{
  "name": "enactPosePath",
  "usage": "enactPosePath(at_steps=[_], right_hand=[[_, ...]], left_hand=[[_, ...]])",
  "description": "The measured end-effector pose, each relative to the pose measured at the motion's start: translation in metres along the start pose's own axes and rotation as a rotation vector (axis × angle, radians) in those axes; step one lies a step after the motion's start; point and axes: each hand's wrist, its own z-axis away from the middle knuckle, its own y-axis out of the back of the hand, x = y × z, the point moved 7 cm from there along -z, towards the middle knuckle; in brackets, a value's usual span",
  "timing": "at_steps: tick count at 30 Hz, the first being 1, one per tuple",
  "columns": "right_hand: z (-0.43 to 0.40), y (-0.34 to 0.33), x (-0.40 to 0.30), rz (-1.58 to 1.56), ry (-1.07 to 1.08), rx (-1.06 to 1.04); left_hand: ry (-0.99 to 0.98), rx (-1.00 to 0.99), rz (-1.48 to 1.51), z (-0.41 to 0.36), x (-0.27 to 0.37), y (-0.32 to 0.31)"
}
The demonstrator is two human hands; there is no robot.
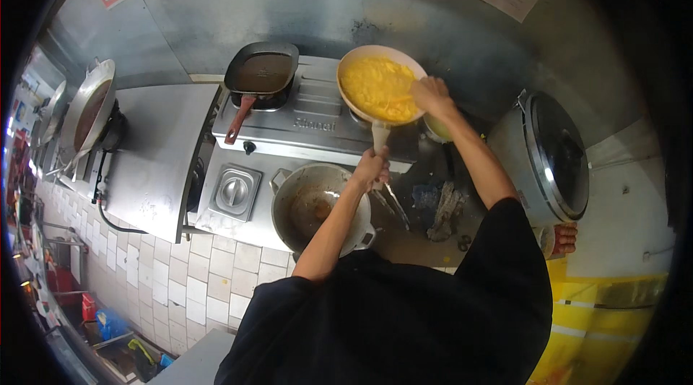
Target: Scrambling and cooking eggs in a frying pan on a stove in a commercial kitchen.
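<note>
My left hand (371, 168) grips the pale handle (380, 137) of a frying pan (344, 90). The pan is tilted over the right side of a Rinnai gas stove (319, 125). Yellow scrambled egg (376, 84) fills most of it, looking soft and wet. Over the pan's right rim is my right hand (431, 95), its fingers curled; whatever it may hold is hidden. Below my left forearm stands a large metal pot (303, 206) with brown residue inside. Metal tongs (398, 206) lie just right of the pot.
A square grill pan (265, 68) with dark liquid sits on the left burner. A lidded steel container (235, 192) is by the pot. Crumpled cloths (445, 211) lie at right, near a big lidded pot (557, 157). A wok (89, 114) stands far left.
</note>
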Motion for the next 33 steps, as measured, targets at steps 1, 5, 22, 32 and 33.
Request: enactPosePath(at_steps=[1,5,22,32,33], right_hand=[[-0.009,-0.006,0.007,-0.003,-0.015,-0.003],[-0.02,0.002,0.006,-0.018,-0.156,0.106],[-0.022,-0.024,-0.062,-0.116,-0.072,0.009],[-0.006,0.055,-0.082,-0.133,-0.05,-0.051],[-0.012,0.047,-0.094,-0.142,-0.013,-0.096]], left_hand=[[0.01,-0.009,-0.009,0.002,0.002,-0.003],[-0.01,-0.012,-0.039,0.006,0.007,0.002],[-0.011,-0.066,-0.018,0.001,0.004,-0.001],[-0.002,-0.041,-0.016,0.004,0.001,0.001],[-0.01,-0.025,0.002,0.006,0.003,-0.001]])
